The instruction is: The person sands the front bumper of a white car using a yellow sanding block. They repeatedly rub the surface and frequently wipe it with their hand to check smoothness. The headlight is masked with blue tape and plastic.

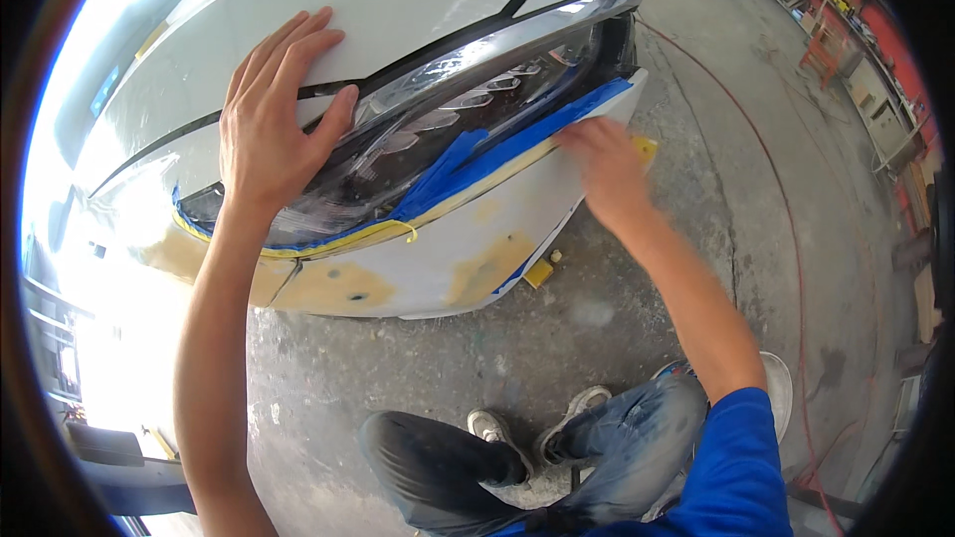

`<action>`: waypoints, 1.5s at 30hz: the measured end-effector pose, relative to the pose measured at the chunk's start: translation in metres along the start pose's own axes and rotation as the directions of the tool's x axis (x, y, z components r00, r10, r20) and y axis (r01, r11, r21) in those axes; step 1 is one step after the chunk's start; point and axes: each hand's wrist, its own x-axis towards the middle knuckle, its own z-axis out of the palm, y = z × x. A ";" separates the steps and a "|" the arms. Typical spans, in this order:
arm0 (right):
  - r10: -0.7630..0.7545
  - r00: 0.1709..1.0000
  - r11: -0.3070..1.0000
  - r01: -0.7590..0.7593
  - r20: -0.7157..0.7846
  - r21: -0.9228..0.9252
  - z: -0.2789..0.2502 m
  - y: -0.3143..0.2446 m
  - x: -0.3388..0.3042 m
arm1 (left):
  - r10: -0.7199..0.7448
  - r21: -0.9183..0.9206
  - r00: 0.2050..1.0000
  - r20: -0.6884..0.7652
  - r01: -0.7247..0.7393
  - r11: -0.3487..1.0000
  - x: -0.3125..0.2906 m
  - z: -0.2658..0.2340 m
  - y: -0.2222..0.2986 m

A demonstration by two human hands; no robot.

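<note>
My left hand [279, 114] rests on the light grey hood [418, 0] of a car, fingers stretched and thumb apart, beside the dark gap above the headlight [438, 124]. Blue masking tape [497, 154] runs along the headlight's lower edge, with a yellow strip [348, 238] beneath it and one loose blue piece lying across the lens. My right hand [605, 169] is at the far right end of the tape, on the bumper's [418, 278] upper edge. Its fingers are bent and smeared by motion, so whatever they hold is unclear. Tan patches with dark spots mark the white bumper.
Yellow pieces [538, 273] show below and behind the bumper. A red hose [766, 144] crosses the concrete floor [438, 368] on the right. Shelves [880, 114] and a small orange stool [822, 52] stand along the red wall. A round white rim [779, 388] sits beside my right leg.
</note>
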 end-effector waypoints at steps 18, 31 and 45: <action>-0.104 0.991 0.995 0.104 0.079 0.005 -0.008 -0.038 0.007 | 0.019 0.004 1.000 -0.008 -0.019 1.000 -0.001 0.002 -0.004; -0.163 0.985 0.985 0.166 0.050 -0.056 0.001 -0.003 0.005 | 0.026 0.016 1.000 -0.005 -0.026 1.000 -0.003 0.002 -0.005; -0.099 0.995 0.988 0.101 0.020 -0.116 0.004 0.005 -0.003 | 0.013 0.018 1.000 0.007 -0.013 1.000 -0.002 0.004 -0.005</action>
